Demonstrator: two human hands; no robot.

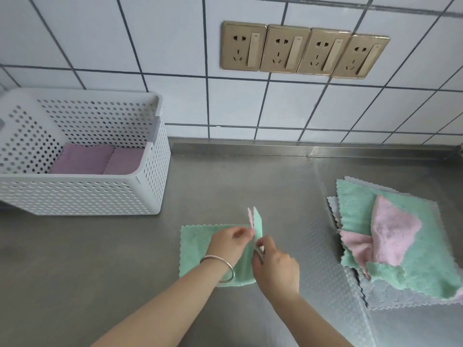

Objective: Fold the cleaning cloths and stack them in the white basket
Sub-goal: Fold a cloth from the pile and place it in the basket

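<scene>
Fingers of the left hand (pixel 231 240) and right hand (pixel 271 265) are pinching the raised edge of the green cloth (pixel 194 249) on the steel counter (pixel 100 259), seemingly aligning corners for folding, well apart from the white basket (pixel 82 194).

Mint cloth (pixel 198 249), lilac cloths (pixel 85 160), perforated wht basket (pixel 82 196)

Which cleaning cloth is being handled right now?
The green fleecy cloth at the counter's front centre: both hands, left and right, pinch its raised edge. The others lie untouched, piled at right or in the basket.
</scene>
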